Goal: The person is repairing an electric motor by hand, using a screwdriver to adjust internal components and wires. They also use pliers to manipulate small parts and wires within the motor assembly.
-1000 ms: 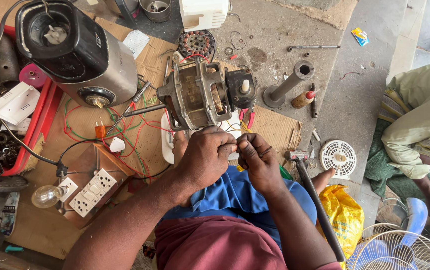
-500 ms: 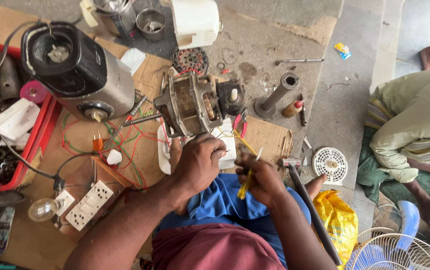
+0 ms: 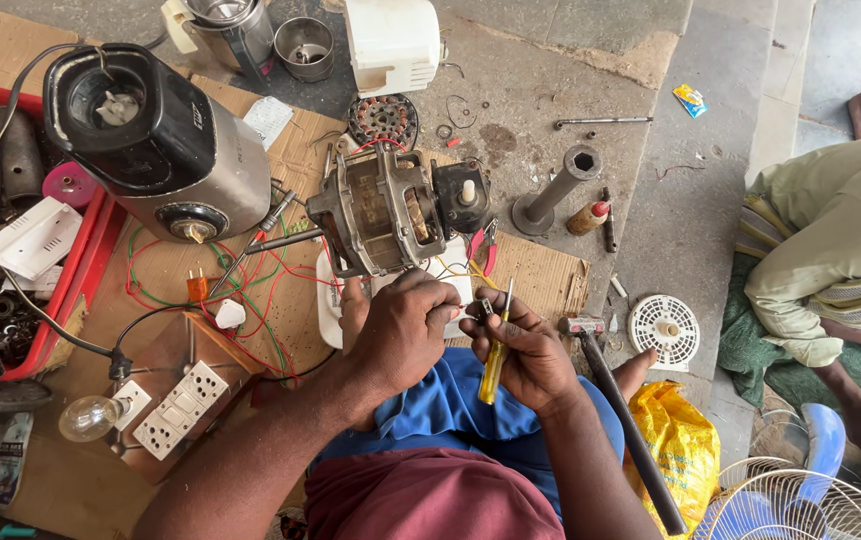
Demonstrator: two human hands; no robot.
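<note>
Copper-wound motor (image 3: 390, 215) lies bare on cardboard (image 3: 540, 280), casing off, wires loose. Just below it, left hand (image 3: 402, 335) pinches a small part; right hand (image 3: 528, 355) grips a yellow screwdriver (image 3: 495, 360). Judged mid-repair: reassembly remains.

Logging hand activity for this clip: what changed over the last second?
The right hand drew back from the motor and now shows a yellow screwdriver in its grip, tip up. The left hand stayed at the motor's near edge. Motor, blender and switchboard kept their places.
</note>
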